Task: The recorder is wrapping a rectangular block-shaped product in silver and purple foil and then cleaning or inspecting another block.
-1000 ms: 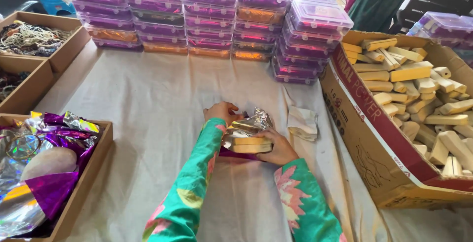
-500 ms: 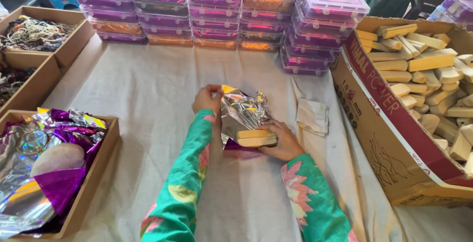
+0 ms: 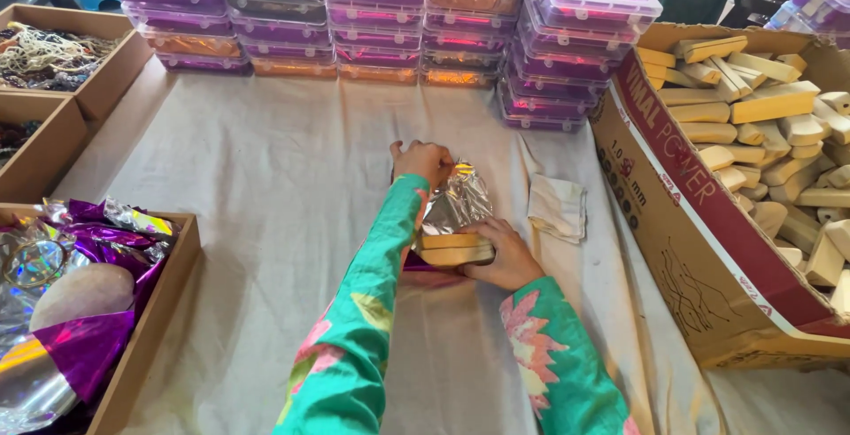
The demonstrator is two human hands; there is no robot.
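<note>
On the cloth-covered counter (image 3: pixel 266 187), the left hand (image 3: pixel 423 161) closes on crinkly silver foil (image 3: pixel 458 205), light, easily torn; the right hand (image 3: pixel 503 254) cups the stacked tan blocks (image 3: pixel 453 249), probably stiff, best gripped by their sides.

A cloth-covered table (image 3: pixel 266 187) bears stacked plastic boxes (image 3: pixel 372 19), cardboard trays (image 3: pixel 53 134) and a folded cloth (image 3: pixel 558 207).

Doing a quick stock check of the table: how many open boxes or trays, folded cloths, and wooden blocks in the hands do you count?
Shallow brown trays at the left: 3
Big cardboard box of wooden pieces: 1
Folded white cloth: 1
Wooden blocks under the right hand, foil held by the left hand: 2
Total: 7
</note>
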